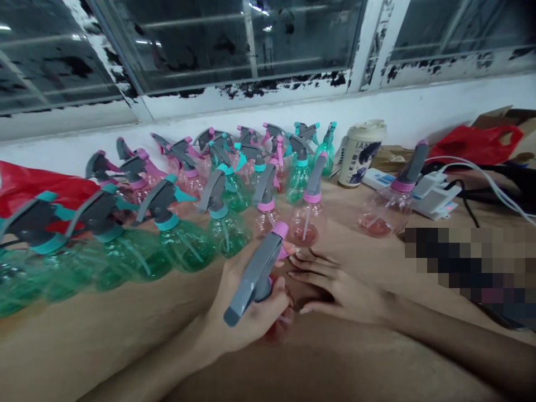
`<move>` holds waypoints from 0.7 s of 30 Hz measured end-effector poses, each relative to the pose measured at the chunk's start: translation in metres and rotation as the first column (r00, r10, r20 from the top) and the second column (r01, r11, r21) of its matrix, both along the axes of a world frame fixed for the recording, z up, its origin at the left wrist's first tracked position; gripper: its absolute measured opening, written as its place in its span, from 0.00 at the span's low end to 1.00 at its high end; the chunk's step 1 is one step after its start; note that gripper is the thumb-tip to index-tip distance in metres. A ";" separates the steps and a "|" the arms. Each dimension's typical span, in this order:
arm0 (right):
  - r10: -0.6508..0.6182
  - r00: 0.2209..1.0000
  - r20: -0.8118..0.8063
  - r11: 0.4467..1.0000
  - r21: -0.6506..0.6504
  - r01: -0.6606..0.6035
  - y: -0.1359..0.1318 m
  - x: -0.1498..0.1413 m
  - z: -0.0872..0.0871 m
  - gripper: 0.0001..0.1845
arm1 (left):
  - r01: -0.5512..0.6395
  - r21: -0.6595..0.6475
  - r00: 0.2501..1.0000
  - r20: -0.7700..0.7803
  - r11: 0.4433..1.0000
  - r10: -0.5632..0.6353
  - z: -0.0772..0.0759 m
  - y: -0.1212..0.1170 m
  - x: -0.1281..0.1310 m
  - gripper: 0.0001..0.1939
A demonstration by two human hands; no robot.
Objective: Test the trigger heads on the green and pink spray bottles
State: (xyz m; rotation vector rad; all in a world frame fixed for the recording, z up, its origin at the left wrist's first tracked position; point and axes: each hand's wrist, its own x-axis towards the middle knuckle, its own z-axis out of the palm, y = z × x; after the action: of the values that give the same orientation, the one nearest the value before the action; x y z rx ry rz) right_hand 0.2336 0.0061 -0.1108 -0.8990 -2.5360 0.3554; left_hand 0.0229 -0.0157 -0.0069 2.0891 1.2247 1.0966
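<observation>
My left hand [247, 304] is wrapped round a pink spray bottle [280, 329] whose grey trigger head [257, 276] with a pink collar sticks up above my fingers. The bottle's pink body shows only a little below my palm. My right hand [335, 285] lies on the brown table [125, 329] just to the right, fingers stretched out flat and fingertips touching the bottle near my left hand. It holds nothing.
Several green and pink spray bottles [226, 223] stand in rows behind my hands. One pink bottle [391, 204] stands apart at the right. A paper cup [360, 153], a white power strip [427, 192] with cables, red plastic bags [477, 144] and a blurred patch lie beyond.
</observation>
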 end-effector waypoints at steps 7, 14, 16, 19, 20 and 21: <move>-0.004 1.000 0.024 0.999 -0.042 0.005 0.000 0.001 0.002 0.31 | 0.051 0.053 0.997 -0.060 0.997 -0.047 -0.005 0.003 -0.005 0.08; -0.006 0.999 0.045 0.999 -0.053 0.008 0.001 0.002 -0.001 0.28 | 0.090 0.028 0.995 -0.034 0.996 -0.089 -0.004 0.002 -0.005 0.08; -0.008 0.999 0.043 0.998 -0.055 0.011 0.001 0.003 -0.002 0.27 | 0.079 0.038 0.996 -0.050 0.996 -0.077 -0.003 0.001 -0.005 0.08; -0.006 0.999 0.048 0.999 -0.045 0.008 0.001 0.005 -0.003 0.26 | 0.062 0.041 0.996 -0.065 0.997 -0.059 -0.002 0.001 -0.005 0.09; -0.006 0.999 0.047 0.999 -0.040 0.008 0.001 0.005 -0.003 0.26 | 0.058 0.051 0.997 -0.059 0.997 -0.055 -0.001 0.001 -0.005 0.09; -0.007 0.999 0.046 0.999 -0.038 0.009 0.001 0.006 -0.004 0.26 | 0.056 0.058 0.997 -0.047 0.997 -0.053 0.000 0.001 -0.004 0.08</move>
State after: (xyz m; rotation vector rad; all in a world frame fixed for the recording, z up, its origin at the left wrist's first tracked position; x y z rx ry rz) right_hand 0.2395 0.0071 -0.1146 -0.9415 -2.5743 0.3865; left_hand 0.0184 -0.0151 -0.0073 2.1900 1.1616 1.0795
